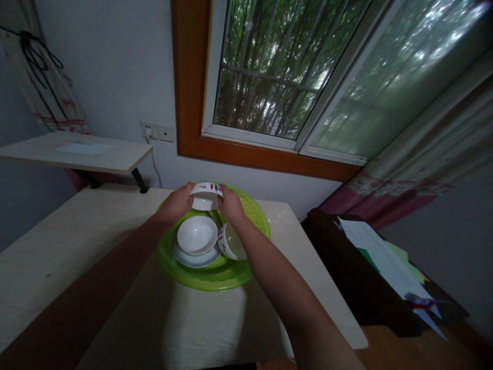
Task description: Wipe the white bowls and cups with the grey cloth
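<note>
Between my two hands is a white bowl (206,199) with red markings, tilted over the far side of a round green tray (208,282). My left hand (180,203) grips its left rim, and my right hand (231,203) grips the right rim. In the tray, a plain white bowl (197,235) sits on a white plate (198,260). Beside it a second patterned bowl (230,244) leans on its side, partly hidden by my right forearm. Something thin and yellowish, maybe chopsticks, shows below the held bowl.
The tray rests on a pale wooden table (200,329). A raised shelf (115,156) with a paper on it stands at the left. Behind are a wall with sockets (157,131) and a window. Papers (385,257) lie on a dark surface to the right.
</note>
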The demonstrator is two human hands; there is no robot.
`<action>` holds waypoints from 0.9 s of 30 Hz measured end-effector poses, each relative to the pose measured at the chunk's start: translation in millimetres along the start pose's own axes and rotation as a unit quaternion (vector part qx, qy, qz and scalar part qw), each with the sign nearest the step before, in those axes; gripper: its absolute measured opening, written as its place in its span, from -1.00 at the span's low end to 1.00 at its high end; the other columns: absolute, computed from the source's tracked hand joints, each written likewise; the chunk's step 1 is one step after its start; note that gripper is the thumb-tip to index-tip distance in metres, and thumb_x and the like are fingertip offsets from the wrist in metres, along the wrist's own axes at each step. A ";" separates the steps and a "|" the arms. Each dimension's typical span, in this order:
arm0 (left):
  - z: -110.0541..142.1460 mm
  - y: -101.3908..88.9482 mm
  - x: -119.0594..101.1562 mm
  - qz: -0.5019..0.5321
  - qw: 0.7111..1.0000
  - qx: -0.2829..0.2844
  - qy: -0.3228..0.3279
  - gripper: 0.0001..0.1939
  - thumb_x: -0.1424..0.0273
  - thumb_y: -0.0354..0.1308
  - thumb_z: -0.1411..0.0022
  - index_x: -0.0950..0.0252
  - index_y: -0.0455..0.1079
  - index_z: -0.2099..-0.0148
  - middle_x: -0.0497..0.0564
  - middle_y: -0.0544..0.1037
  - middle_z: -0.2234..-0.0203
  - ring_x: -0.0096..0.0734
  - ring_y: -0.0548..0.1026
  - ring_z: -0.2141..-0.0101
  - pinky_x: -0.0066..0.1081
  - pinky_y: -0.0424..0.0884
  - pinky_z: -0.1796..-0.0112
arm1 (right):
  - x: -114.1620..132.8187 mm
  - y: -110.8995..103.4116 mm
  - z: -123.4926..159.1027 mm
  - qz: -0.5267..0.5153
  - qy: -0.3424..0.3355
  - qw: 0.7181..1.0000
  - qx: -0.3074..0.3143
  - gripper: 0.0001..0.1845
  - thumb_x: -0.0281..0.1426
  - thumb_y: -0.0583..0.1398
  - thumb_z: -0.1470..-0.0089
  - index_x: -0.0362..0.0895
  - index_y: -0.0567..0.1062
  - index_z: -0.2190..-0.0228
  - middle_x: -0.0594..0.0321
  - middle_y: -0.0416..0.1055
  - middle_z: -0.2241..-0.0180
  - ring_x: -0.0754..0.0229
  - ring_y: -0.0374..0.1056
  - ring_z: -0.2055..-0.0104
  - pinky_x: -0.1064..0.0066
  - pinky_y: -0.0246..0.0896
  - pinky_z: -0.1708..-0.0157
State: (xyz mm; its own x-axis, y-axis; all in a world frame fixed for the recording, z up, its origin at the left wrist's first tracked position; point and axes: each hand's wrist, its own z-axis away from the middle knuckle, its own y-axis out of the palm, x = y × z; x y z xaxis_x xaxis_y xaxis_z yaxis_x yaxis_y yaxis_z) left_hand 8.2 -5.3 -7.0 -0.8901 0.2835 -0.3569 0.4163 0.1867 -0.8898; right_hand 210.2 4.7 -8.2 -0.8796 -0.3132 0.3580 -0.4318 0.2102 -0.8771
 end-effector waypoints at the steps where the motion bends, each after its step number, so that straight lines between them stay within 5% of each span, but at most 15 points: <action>1: 0.8 -0.4 -1.0 -0.003 1.000 -0.003 0.008 -0.67 0.47 -0.10 -0.30 0.31 0.29 -0.08 0.20 0.55 0.12 -0.18 0.53 0.14 -0.30 0.39 0.11 | 2.6 -2.3 1.4 0.014 -0.009 1.000 0.004 -0.51 -0.49 0.05 -0.18 -0.14 0.30 -0.14 0.03 0.49 0.02 0.03 0.44 0.02 0.27 0.30 0.00; 11: 4.9 -0.4 -4.4 -0.031 0.999 -0.012 0.040 -0.58 0.53 -0.07 -0.26 0.28 0.25 -0.16 0.19 0.46 -0.04 -0.15 0.50 0.06 -0.27 0.36 0.01 | 14.4 -12.5 8.2 0.064 -0.028 0.998 0.004 -0.51 -0.50 0.06 -0.17 -0.12 0.28 -0.14 -0.01 0.46 0.01 0.00 0.44 0.06 0.25 0.31 0.05; 18: -2.2 0.7 -1.2 0.031 0.998 -0.042 0.040 -0.63 0.46 -0.06 -0.28 0.30 0.27 -0.12 0.17 0.51 0.03 -0.18 0.48 0.03 -0.28 0.36 0.01 | 1.4 0.4 -0.7 -0.025 0.023 0.999 -0.041 -0.60 -0.47 0.01 -0.24 -0.14 0.36 -0.08 0.09 0.53 0.08 0.08 0.46 0.07 0.35 0.30 0.06; 27: -2.1 4.0 3.1 0.073 0.996 -0.015 0.041 -0.62 0.48 -0.09 -0.28 0.31 0.24 -0.13 0.16 0.55 0.11 -0.22 0.52 0.12 -0.30 0.39 0.08 | -0.4 2.8 0.1 -0.001 0.039 0.999 0.003 -0.60 -0.43 0.02 -0.24 -0.14 0.35 -0.09 0.07 0.53 0.07 0.06 0.46 0.06 0.33 0.32 0.06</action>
State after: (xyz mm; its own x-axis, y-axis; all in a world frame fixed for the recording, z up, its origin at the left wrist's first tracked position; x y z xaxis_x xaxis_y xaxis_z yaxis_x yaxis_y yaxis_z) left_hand 7.5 -1.6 -11.1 -0.8016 0.3856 -0.4568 0.5472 0.1655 -0.8205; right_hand 209.4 5.4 -10.9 -0.8916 -0.2411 0.3834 -0.4329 0.2046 -0.8779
